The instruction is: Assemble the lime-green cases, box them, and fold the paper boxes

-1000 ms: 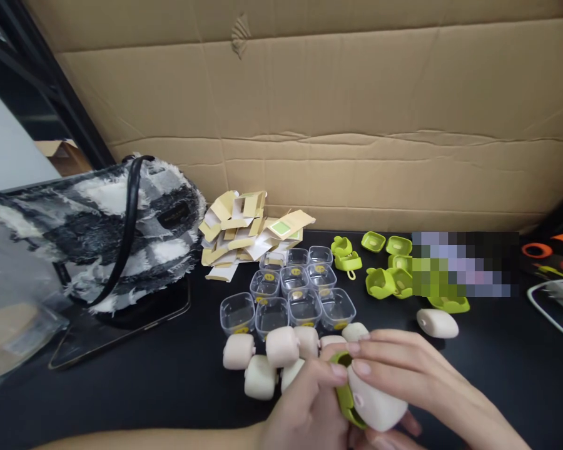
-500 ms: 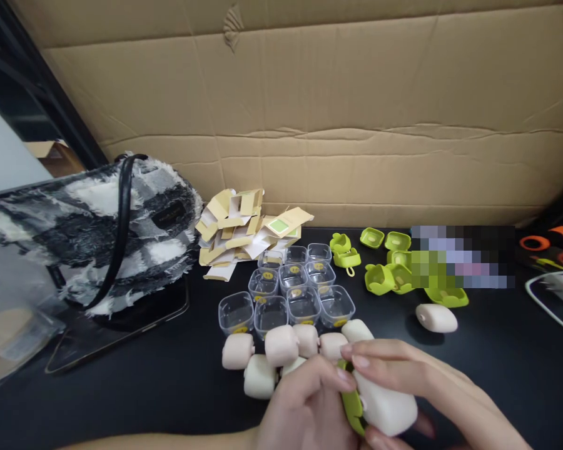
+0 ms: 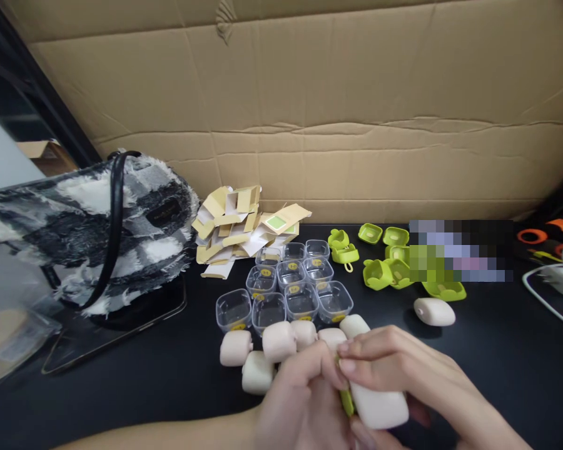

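Note:
Close to the camera, my left hand (image 3: 304, 397) is closed round a green cover (image 3: 347, 402), mostly hidden behind the fingers. My right hand (image 3: 398, 362) grips a white rounded block (image 3: 381, 407) from above and presses it against the cover's side. Whether the two are joined I cannot tell. Just beyond the hands, several similar blocks lie in a cluster, among them a pinkish one (image 3: 279, 341) and a whiter one (image 3: 258, 373). One more block (image 3: 434, 311) lies apart to the right.
Clear plastic cups (image 3: 233, 311) stand in rows behind the blocks. Green covers (image 3: 378, 274) lie at the back right beside a pixelated patch. Folded cartons (image 3: 225, 237) are piled by the cardboard wall (image 3: 309, 75). A shaggy bag (image 3: 145, 212) stands left; a white cable (image 3: 544, 306) lies right.
The white block has moved slightly up and left against the green cover, and less of the cover shows. Both hands have drawn closer together. The whole view has shifted a little.

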`<action>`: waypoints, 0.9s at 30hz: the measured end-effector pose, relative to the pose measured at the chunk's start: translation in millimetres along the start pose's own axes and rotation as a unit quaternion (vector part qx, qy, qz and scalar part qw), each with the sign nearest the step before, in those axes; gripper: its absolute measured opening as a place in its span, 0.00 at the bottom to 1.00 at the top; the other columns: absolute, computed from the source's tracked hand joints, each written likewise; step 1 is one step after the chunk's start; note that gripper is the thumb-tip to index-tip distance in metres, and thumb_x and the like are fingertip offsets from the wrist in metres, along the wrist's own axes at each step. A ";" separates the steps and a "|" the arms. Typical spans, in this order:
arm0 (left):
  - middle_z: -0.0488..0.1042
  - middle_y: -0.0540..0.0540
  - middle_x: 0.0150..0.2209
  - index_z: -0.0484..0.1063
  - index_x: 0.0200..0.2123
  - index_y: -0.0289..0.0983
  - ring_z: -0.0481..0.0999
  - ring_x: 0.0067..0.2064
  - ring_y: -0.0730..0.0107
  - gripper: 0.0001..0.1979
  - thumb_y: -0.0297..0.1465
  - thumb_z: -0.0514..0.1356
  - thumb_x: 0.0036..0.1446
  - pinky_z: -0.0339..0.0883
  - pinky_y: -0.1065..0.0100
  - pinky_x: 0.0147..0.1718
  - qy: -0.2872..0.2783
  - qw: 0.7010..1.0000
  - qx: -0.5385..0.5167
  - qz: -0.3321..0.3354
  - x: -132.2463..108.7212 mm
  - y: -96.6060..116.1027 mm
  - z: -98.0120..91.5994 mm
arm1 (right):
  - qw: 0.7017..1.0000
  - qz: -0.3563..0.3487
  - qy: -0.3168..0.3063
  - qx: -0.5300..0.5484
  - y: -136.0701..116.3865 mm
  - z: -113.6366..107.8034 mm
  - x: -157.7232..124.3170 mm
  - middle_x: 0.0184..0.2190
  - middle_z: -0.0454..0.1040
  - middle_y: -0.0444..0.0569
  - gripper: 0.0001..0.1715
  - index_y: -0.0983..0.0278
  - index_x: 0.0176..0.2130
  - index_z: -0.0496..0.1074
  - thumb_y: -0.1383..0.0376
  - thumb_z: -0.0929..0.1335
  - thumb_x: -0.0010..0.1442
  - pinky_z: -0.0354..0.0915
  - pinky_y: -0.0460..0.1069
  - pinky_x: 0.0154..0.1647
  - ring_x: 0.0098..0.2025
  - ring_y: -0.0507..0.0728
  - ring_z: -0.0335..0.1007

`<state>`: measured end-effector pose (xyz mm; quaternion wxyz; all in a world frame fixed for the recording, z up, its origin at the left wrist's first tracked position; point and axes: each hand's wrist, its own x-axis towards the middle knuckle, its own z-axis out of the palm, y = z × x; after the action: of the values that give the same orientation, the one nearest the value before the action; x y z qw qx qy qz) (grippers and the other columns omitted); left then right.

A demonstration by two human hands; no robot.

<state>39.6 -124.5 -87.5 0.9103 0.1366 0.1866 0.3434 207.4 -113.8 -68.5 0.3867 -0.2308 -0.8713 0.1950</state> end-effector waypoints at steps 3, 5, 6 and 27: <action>0.66 0.51 0.25 0.70 0.29 0.36 0.58 0.23 0.75 0.11 0.34 0.58 0.39 0.49 0.70 0.28 -0.035 0.997 0.056 -0.036 -0.5 5.5 6.7 | 0.998 0.036 0.011 0.056 2.0 -1.0 1.8 0.43 0.77 0.44 0.24 0.56 0.48 0.69 0.71 0.73 0.53 0.73 0.41 0.45 0.45 0.53 0.76; 0.68 0.49 0.27 0.71 0.30 0.35 0.58 0.23 0.77 0.15 0.38 0.59 0.39 0.48 0.71 0.28 -0.034 0.995 0.084 -0.047 -1.7 8.2 12.3 | 0.996 0.046 0.001 0.074 4.1 -2.1 1.3 0.45 0.77 0.44 0.25 0.53 0.50 0.69 0.68 0.74 0.53 0.73 0.41 0.43 0.45 0.54 0.77; 0.69 0.49 0.28 0.72 0.31 0.34 0.58 0.23 0.78 0.18 0.42 0.61 0.39 0.48 0.72 0.27 -0.029 0.993 0.103 -0.044 -2.4 9.0 14.4 | 0.996 0.049 -0.009 0.075 5.1 -3.0 0.6 0.47 0.76 0.44 0.27 0.52 0.52 0.68 0.66 0.75 0.53 0.74 0.41 0.42 0.46 0.54 0.77; 0.68 0.52 0.32 0.59 0.50 0.41 0.64 0.27 0.78 0.29 0.33 0.68 0.47 0.58 0.75 0.28 0.042 0.898 0.403 0.174 -8.8 17.2 10.2 | 0.986 -0.096 0.043 -0.133 15.3 -17.6 7.9 0.43 0.80 0.52 0.09 0.60 0.44 0.71 0.63 0.67 0.63 0.75 0.44 0.38 0.42 0.55 0.79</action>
<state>28.1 -119.2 -69.7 0.6945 0.5072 0.3201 0.3974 220.0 -94.0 -60.9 0.4066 -0.2038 -0.8901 0.0295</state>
